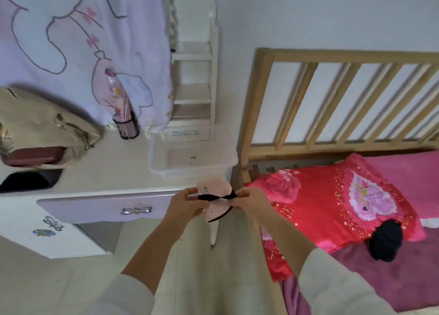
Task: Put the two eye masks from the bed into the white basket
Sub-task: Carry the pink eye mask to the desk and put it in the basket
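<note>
I hold a pink eye mask (215, 186) with a black strap between both hands, just in front of the desk's edge and below the white basket (228, 159). My left hand (187, 203) pinches its left side and my right hand (251, 199) grips the strap on the right. The basket stands at the desk's right end, next to the bed frame; a small item lies on its floor. A black eye mask (386, 241) lies on the bed, partly on the red pillow (332, 200).
The white desk (107, 172) has a drawer with a bow handle (136, 210), a beige bag (42, 127), a dark red case (33, 157) and a black cup (128, 127). The wooden headboard (344, 101) rises at the right. A white shelf (194, 84) stands behind the basket.
</note>
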Available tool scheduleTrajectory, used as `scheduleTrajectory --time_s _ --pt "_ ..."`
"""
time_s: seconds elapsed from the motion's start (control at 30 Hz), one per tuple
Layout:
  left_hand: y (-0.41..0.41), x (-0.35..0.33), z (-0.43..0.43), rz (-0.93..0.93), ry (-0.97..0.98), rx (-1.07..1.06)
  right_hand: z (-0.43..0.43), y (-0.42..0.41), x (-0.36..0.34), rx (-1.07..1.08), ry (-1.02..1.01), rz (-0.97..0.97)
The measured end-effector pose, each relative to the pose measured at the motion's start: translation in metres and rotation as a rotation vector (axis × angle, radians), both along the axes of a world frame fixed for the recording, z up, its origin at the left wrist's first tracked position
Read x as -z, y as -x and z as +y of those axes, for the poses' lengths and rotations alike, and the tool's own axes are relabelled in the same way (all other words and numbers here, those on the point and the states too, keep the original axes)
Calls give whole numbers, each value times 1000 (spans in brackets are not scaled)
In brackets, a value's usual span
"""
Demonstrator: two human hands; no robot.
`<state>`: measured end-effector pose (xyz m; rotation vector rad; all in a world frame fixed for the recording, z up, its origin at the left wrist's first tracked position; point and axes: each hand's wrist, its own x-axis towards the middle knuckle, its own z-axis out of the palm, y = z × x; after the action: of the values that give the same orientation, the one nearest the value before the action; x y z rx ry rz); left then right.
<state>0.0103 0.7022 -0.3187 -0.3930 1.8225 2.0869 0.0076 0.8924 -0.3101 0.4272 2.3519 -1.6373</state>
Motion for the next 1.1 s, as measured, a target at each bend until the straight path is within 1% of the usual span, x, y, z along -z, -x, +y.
scheduleTrajectory --time_s 0.07,0.2,0.23,0.27,0.37,0.4,0.43,0.53,0.63,0.77,0.83,0.93,1.0,1.1 --pt "43 2 -14 27 57 -39 -16 46 2 -30 4 -13" --pt "129 7 -50 89 137 -52 -51 139 8 50 86 9" --pt "148 10 -60 114 203 -79 -60 160 11 76 89 12" --pt "165 15 -70 151 314 -121 -69 179 15 96 84 9" --pt "200 35 -98 257 724 -214 -95 221 32 110 35 -38" --pt "209 42 -105 259 800 -213 -104 232 39 104 8 -60" --pt "217 49 -111 238 838 -198 -112 241 48 92 -29 -82" --pt "236 67 -121 170 836 -116 -131 262 73 60 -114 -170" --pt "243 80 -125 165 806 -51 -143 273 92 34 -70 -275" --pt "244 86 -125 163 787 26 -141 273 101 -101 -131 -321" --pt "247 81 -122 182 846 42 -134 273 96 -115 -141 -309" --pt "260 67 -109 257 1034 33 -112 276 78 -65 -165 -255" --pt "271 55 -90 345 1065 56 -89 275 64 -4 -165 -172" --pt "285 43 -42 483 1045 176 -45 261 44 149 -184 -15"
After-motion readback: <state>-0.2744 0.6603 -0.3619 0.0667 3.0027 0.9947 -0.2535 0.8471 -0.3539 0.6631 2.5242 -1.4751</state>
